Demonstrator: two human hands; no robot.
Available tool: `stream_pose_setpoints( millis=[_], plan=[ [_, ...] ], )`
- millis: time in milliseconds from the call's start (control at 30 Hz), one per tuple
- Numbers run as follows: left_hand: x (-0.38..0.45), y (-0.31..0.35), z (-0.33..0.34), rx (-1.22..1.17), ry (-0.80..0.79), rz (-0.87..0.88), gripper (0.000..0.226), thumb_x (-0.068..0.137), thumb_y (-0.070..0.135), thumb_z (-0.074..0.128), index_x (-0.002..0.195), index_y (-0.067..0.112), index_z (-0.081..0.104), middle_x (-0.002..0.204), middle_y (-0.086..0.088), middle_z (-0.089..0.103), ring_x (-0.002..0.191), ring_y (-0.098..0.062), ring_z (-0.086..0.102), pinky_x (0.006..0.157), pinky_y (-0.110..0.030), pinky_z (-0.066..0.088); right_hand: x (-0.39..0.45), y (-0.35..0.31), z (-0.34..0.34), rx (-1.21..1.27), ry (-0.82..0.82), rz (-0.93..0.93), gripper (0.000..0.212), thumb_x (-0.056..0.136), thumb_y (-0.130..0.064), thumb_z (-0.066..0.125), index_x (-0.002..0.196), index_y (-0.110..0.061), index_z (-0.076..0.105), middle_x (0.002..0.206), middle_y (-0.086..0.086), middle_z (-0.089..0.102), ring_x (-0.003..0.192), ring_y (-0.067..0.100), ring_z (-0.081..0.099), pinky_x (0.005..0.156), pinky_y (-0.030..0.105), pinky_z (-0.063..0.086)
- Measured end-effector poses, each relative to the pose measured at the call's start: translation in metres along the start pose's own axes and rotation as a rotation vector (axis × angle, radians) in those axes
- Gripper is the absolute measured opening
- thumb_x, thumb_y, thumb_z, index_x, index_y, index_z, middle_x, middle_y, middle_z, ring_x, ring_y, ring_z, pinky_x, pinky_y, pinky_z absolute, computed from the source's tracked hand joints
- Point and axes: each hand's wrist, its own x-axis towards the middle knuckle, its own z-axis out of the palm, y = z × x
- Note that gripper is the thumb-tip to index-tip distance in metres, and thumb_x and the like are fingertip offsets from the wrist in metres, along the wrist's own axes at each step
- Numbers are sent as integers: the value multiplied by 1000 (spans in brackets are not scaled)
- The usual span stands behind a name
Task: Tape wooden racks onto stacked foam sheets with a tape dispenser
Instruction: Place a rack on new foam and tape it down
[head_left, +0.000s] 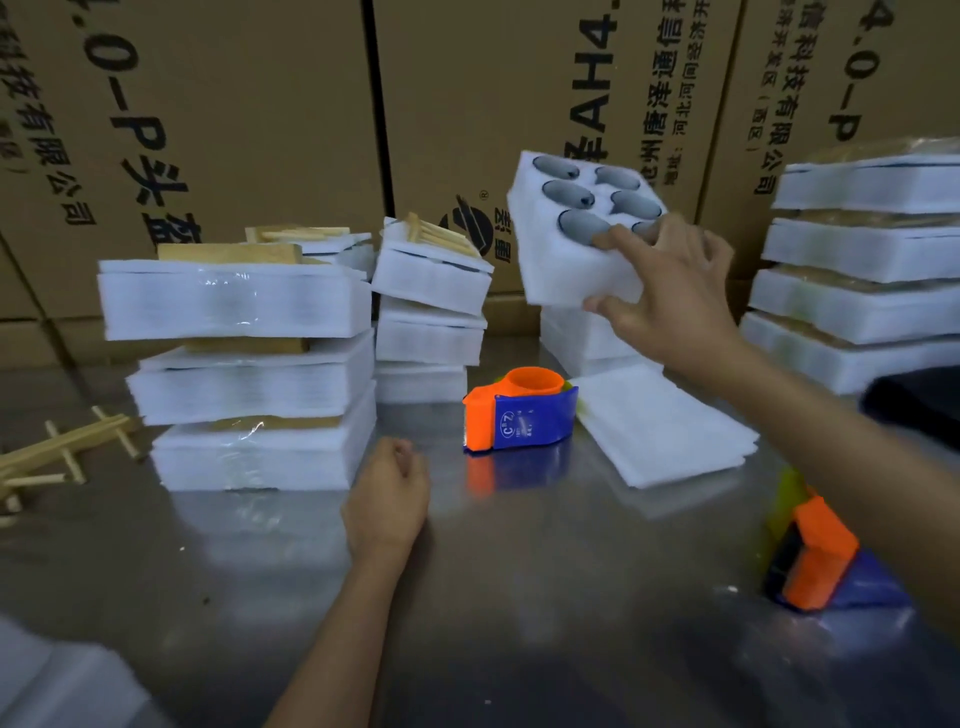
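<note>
A foam block with oval cut-outs was held tilted in the air by the right hand, fingers over its top face and thumb under its lower edge; it was being held above a short foam pile at the back of the metal table. The left hand was rested on the table with fingers curled loosely and nothing held.

A tape dispenser, orange and blue, stood untouched near the table's middle, just beside a flat stack of foam sheets; a second dispenser lay at the right, partly hidden by the forearm.

Progress, judged from the layout: three taped bundles were piled at the left, wood visible between the foam and film glinting on the sides; more finished-looking bundles were stacked at the far right; the middle pile carried a wooden rack on top, whether taped could not be told. A loose rack lay at the left edge, so at least one bundle was judged left to do; the next was seemingly only at the gathering stage, no tape yet applied.
</note>
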Motion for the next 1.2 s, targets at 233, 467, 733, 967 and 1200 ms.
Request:
stream_pose_setpoints(
  millis=[233,467,733,967,1200],
  plan=[
    [0,-2,-23,-855,-110,-364,29,96,45,39,97,26,61,99,-1,64,91,-24,55,81,-40,46,-174,-80,-20,170,-257,-79,51,74,-45,64,122,-48,48,102,-10,32,108,9,36,108,45,17],
    [-30,-5,-35,-830,-470,-118,46,80,48,60,115,20,66,110,-2,72,95,-13,69,75,-21,53,-242,-102,6,217,-398,-41,59,66,-45,66,123,-46,55,98,-11,40,101,9,48,101,31,22],
    [-37,-5,-32,-623,-386,-15,36,87,29,70,119,35,55,116,13,64,106,-7,61,90,-29,50,-178,-67,10,433,-254,295,45,86,-40,59,130,-36,53,132,-8,46,124,14,41,104,34,34],
    [-36,-1,-34,-601,-376,-10,32,91,23,67,120,30,54,115,13,63,105,-10,62,91,-31,51,-108,14,66,106,-359,779,61,96,-40,44,151,-22,26,161,8,16,148,28,9,118,51,8],
    [-35,2,-33,-621,-365,-16,36,81,34,70,113,31,55,111,12,64,99,-6,62,82,-24,49,-140,28,97,-134,-270,639,50,94,-33,44,142,-20,45,150,9,35,137,27,27,108,50,22]
  ],
)
